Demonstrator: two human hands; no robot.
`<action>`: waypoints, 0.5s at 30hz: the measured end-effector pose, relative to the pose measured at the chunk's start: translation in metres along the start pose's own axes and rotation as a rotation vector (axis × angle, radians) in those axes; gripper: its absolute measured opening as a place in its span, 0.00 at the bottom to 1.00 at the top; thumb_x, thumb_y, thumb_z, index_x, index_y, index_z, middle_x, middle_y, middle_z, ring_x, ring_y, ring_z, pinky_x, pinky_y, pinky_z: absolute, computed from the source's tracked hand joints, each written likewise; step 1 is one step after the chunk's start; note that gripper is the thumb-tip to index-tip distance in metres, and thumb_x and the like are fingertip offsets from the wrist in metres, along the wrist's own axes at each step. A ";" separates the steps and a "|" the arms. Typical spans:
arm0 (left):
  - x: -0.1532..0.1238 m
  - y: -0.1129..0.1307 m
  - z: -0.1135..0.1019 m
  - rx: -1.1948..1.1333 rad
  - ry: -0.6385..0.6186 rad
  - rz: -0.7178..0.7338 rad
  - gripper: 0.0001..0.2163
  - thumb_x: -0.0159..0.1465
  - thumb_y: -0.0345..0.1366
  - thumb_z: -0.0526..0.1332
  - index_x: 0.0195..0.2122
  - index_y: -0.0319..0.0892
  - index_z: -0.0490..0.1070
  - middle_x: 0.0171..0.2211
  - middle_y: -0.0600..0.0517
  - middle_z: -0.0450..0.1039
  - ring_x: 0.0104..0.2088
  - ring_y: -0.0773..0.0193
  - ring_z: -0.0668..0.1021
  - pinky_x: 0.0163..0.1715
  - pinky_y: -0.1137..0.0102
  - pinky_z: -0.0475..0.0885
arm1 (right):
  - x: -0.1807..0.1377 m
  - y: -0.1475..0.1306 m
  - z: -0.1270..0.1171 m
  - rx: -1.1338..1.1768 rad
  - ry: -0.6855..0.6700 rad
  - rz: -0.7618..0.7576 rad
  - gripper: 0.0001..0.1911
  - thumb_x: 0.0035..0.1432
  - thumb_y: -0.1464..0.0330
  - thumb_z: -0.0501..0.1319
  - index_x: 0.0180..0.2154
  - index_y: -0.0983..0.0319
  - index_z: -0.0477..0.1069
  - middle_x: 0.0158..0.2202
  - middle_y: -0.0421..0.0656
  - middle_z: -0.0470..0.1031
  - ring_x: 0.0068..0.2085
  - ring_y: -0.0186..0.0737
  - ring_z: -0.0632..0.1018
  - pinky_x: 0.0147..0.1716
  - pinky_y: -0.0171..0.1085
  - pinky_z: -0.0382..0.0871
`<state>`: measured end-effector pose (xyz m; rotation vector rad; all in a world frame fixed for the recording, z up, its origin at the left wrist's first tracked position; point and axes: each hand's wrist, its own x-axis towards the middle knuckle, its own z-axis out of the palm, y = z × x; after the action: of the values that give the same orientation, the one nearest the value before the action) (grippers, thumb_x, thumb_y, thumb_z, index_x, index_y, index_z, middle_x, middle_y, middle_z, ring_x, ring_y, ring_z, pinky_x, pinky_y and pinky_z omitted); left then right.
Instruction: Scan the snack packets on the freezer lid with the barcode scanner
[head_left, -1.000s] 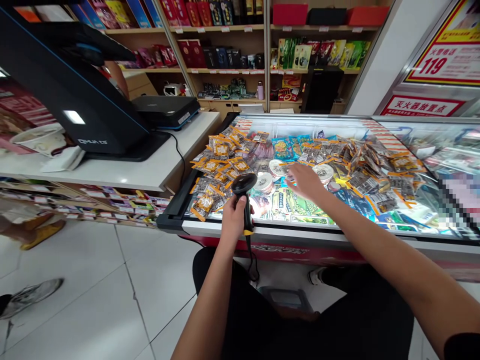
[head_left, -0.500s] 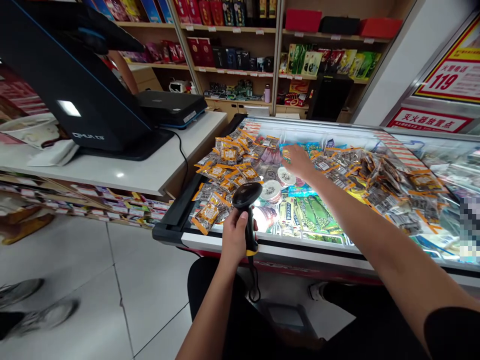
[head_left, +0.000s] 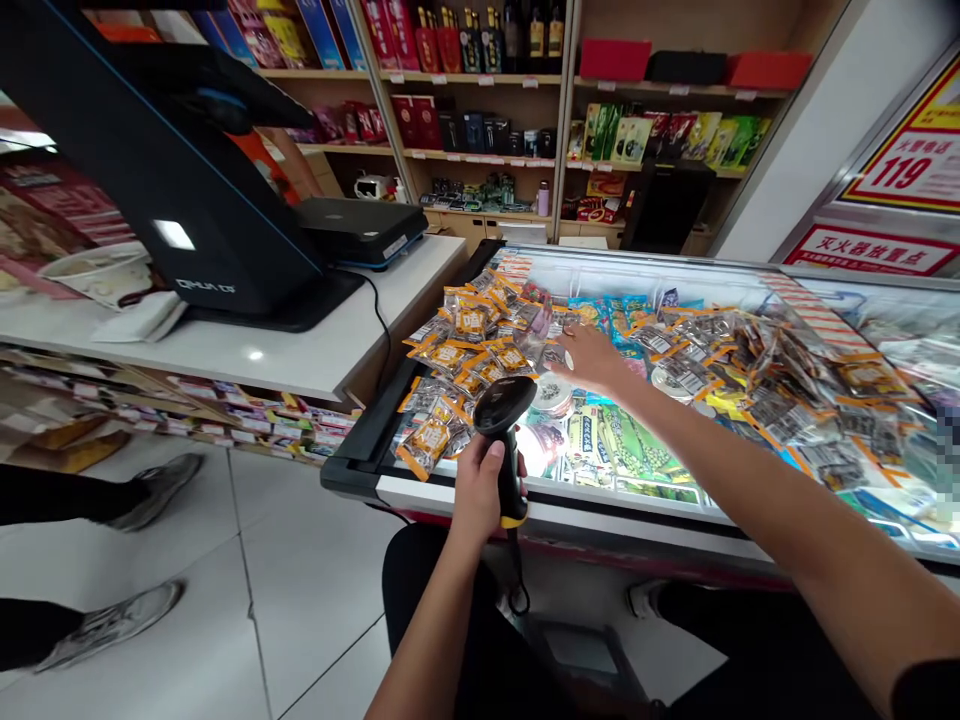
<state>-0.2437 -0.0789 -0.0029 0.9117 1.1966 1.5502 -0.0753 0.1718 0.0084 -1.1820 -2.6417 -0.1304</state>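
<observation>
My left hand is wrapped round the handle of a black barcode scanner, held upright at the near edge of the glass-topped freezer. A cord hangs from the scanner's yellow-tipped base. My right hand reaches over the freezer top, palm down with fingers stretched out toward the left. Its fingertips are at small clear packets with orange edges; whether they touch is hard to tell. A pile of orange-edged snack packets lies left of this hand, and another heap of packets lies to its right.
On the left, a white counter carries a black checkout terminal with a scale plate. Goods shelves stand behind. Another person's shoes are on the floor at left. Green bags show through the glass.
My right hand has moved left and nearer to me over the freezer top, and its fingers have spread. The left hand keeps the scanner. The other person's feet have shifted to the right.
</observation>
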 end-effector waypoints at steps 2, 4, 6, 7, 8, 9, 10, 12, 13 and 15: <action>0.000 0.000 0.004 0.006 -0.008 0.025 0.16 0.67 0.51 0.60 0.42 0.42 0.67 0.25 0.56 0.72 0.18 0.67 0.73 0.16 0.73 0.70 | -0.037 -0.005 -0.009 -0.011 -0.016 -0.040 0.36 0.69 0.43 0.51 0.66 0.59 0.67 0.67 0.55 0.65 0.67 0.64 0.65 0.62 0.57 0.64; -0.002 0.000 0.012 0.028 -0.022 0.043 0.16 0.67 0.51 0.60 0.41 0.42 0.67 0.25 0.56 0.72 0.17 0.67 0.73 0.15 0.73 0.70 | -0.073 -0.010 -0.021 -0.016 -0.024 -0.101 0.36 0.69 0.43 0.51 0.66 0.59 0.67 0.67 0.55 0.66 0.66 0.64 0.66 0.62 0.58 0.64; -0.004 0.000 0.025 0.058 -0.037 0.043 0.16 0.68 0.51 0.59 0.41 0.42 0.68 0.25 0.56 0.71 0.17 0.67 0.73 0.15 0.73 0.70 | -0.107 -0.017 -0.033 -0.015 -0.035 -0.167 0.38 0.69 0.42 0.50 0.66 0.60 0.67 0.67 0.56 0.66 0.66 0.64 0.67 0.62 0.59 0.64; -0.005 0.000 0.033 0.076 -0.043 0.037 0.16 0.68 0.51 0.59 0.41 0.42 0.68 0.25 0.56 0.71 0.16 0.68 0.72 0.15 0.73 0.70 | -0.123 -0.021 -0.038 -0.014 -0.044 -0.189 0.38 0.68 0.41 0.51 0.66 0.60 0.67 0.67 0.56 0.66 0.65 0.65 0.67 0.62 0.59 0.64; -0.007 -0.001 0.042 0.095 -0.050 0.027 0.16 0.68 0.52 0.58 0.41 0.42 0.68 0.25 0.56 0.71 0.16 0.68 0.72 0.15 0.73 0.70 | -0.137 -0.025 -0.043 -0.011 -0.054 -0.201 0.39 0.68 0.41 0.51 0.66 0.61 0.67 0.67 0.57 0.66 0.66 0.66 0.67 0.61 0.59 0.64; -0.008 -0.002 0.050 0.114 -0.060 0.014 0.17 0.69 0.53 0.58 0.41 0.43 0.68 0.24 0.56 0.71 0.16 0.68 0.72 0.16 0.73 0.70 | -0.149 -0.028 -0.047 -0.006 -0.064 -0.205 0.39 0.67 0.41 0.52 0.66 0.61 0.67 0.67 0.57 0.66 0.66 0.66 0.66 0.61 0.59 0.65; -0.009 -0.003 0.058 0.134 -0.074 -0.001 0.17 0.69 0.53 0.57 0.41 0.43 0.68 0.24 0.56 0.71 0.16 0.68 0.72 0.16 0.73 0.70 | -0.160 -0.030 -0.051 -0.002 -0.070 -0.202 0.39 0.67 0.41 0.52 0.66 0.61 0.67 0.67 0.58 0.66 0.66 0.66 0.66 0.60 0.59 0.65; -0.012 -0.006 0.071 0.169 -0.110 -0.026 0.17 0.69 0.53 0.58 0.41 0.43 0.68 0.25 0.56 0.71 0.17 0.68 0.72 0.17 0.73 0.70 | -0.176 -0.034 -0.054 0.013 -0.073 -0.192 0.39 0.67 0.41 0.53 0.66 0.61 0.67 0.67 0.58 0.65 0.66 0.65 0.66 0.61 0.59 0.65; -0.013 -0.008 0.076 0.182 -0.125 -0.035 0.17 0.69 0.53 0.58 0.41 0.43 0.68 0.25 0.56 0.71 0.17 0.69 0.72 0.17 0.73 0.70 | -0.181 -0.035 -0.054 0.024 -0.071 -0.187 0.39 0.67 0.42 0.53 0.67 0.61 0.66 0.67 0.58 0.65 0.66 0.65 0.66 0.61 0.59 0.65; -0.014 -0.011 0.082 0.205 -0.135 -0.037 0.17 0.69 0.53 0.57 0.41 0.43 0.68 0.25 0.56 0.70 0.17 0.69 0.72 0.18 0.73 0.70 | -0.187 -0.036 -0.054 0.047 -0.064 -0.177 0.38 0.68 0.43 0.54 0.67 0.61 0.66 0.68 0.57 0.64 0.66 0.64 0.66 0.62 0.60 0.64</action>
<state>-0.1607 -0.0691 0.0064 1.1034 1.2831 1.3320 0.0283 0.0034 0.0131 -0.9524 -2.7863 -0.0622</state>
